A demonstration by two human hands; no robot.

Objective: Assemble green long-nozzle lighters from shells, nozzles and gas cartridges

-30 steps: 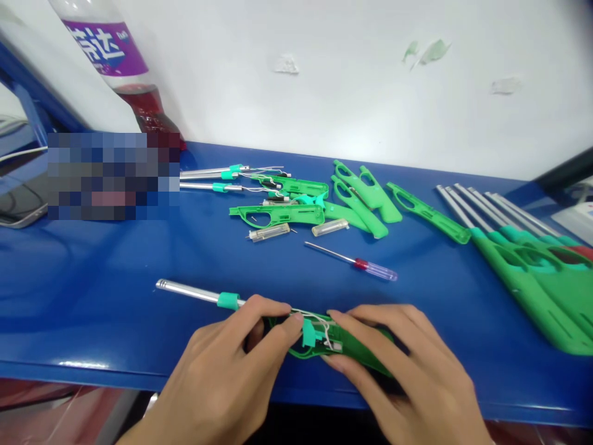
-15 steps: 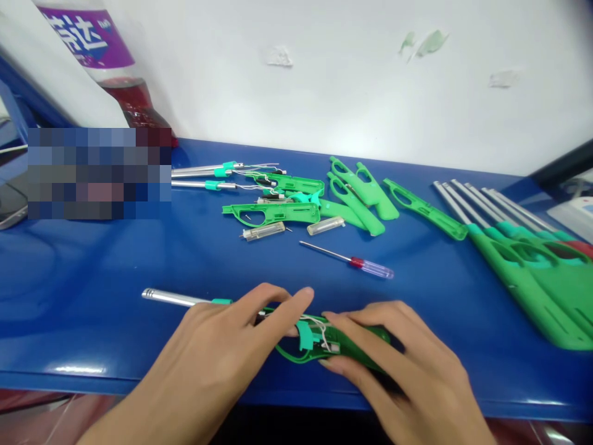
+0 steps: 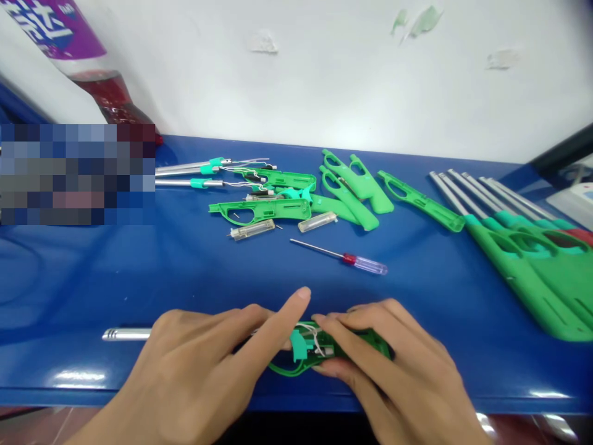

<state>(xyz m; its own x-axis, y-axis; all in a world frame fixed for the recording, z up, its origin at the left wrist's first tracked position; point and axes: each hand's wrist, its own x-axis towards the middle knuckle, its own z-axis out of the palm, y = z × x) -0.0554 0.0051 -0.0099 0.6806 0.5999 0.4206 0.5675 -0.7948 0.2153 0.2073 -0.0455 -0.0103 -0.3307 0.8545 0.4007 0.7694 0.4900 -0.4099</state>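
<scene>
An opened green long-nosed lighter (image 3: 290, 371) lies near the blue table's front edge, its metal tube (image 3: 127, 334) pointing left. White wires (image 3: 317, 337) and a turquoise trigger (image 3: 299, 346) show inside the shell. My left hand (image 3: 204, 364) is closed around the front of the lighter, over the base of the tube, with one finger sticking out above the trigger. Its other fingertips are hidden. With fingers on the far edge and thumb on the near edge, my right hand (image 3: 398, 364) grips the handle half. Beyond both hands lies a screwdriver (image 3: 364, 264).
Lighter shells (image 3: 264, 211), wired metal tubes (image 3: 185, 183) and clear fuel tanks (image 3: 252, 230) lie at mid-back. Several assembled lighters (image 3: 519, 266) are at the right. A bottle of red drink (image 3: 106, 93) stands back left, beside a blurred-out patch. A white wall (image 3: 306, 80) bounds the back.
The lighter's tube has swung toward me and left, so it now lies more level. My left hand has moved left with it and covers more of the front; my right hand keeps its grip.
</scene>
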